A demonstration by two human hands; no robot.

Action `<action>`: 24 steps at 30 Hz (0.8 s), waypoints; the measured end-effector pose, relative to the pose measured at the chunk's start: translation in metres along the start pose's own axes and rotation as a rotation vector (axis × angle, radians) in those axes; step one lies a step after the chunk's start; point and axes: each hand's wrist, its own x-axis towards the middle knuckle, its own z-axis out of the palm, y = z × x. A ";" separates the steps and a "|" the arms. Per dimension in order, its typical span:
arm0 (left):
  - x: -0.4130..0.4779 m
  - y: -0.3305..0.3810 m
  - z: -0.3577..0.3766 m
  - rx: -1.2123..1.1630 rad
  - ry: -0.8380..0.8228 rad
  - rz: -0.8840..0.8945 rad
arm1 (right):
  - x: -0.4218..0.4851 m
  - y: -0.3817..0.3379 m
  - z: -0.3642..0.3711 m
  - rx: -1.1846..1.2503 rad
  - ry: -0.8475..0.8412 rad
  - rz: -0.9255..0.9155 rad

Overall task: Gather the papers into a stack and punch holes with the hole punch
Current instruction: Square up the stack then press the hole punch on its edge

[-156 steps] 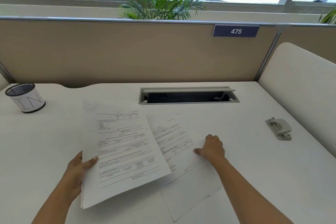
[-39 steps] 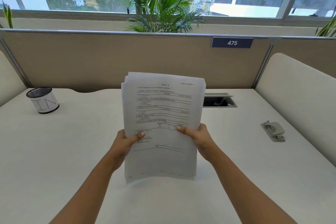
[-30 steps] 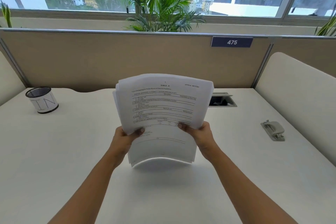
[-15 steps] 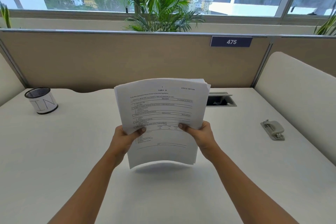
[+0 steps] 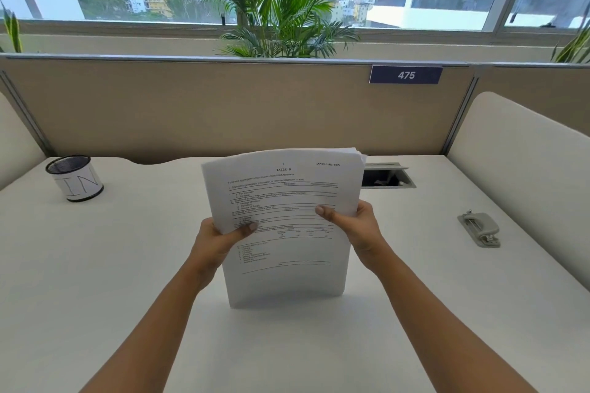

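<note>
A stack of printed white papers (image 5: 284, 226) stands on its bottom edge on the white desk (image 5: 127, 265), tilted back and slightly bowed. My left hand (image 5: 218, 239) grips its left edge with the thumb on the front sheet. My right hand (image 5: 357, 226) grips its right edge the same way. The sheets' top edges are a little uneven at the upper right. A grey hole punch (image 5: 480, 229) lies on the desk far to the right, well apart from both hands.
A mesh pen cup (image 5: 75, 178) with a white band stands at the back left. An open cable hatch (image 5: 388, 175) sits behind the papers. Beige partition panels wall in the desk at the back, and rounded white dividers close both sides.
The papers, earlier spread flat on the desk, are gathered upright in both hands. Over the last second the stack has dropped so its bottom edge meets the desk, and the sheets have tilted left.
</note>
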 end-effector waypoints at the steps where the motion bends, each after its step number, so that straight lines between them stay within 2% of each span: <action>1: -0.001 0.001 -0.001 0.000 -0.002 0.003 | 0.000 -0.003 -0.002 0.011 0.002 -0.014; 11: 0.000 0.005 0.000 -0.027 0.009 0.026 | 0.005 -0.059 0.000 0.199 0.016 -0.242; 18: 0.000 0.007 0.002 -0.035 0.013 0.013 | 0.006 -0.061 0.001 0.397 0.017 -0.189; 24: 0.000 0.007 0.001 -0.017 0.029 -0.001 | 0.011 -0.060 0.000 0.568 0.119 -0.163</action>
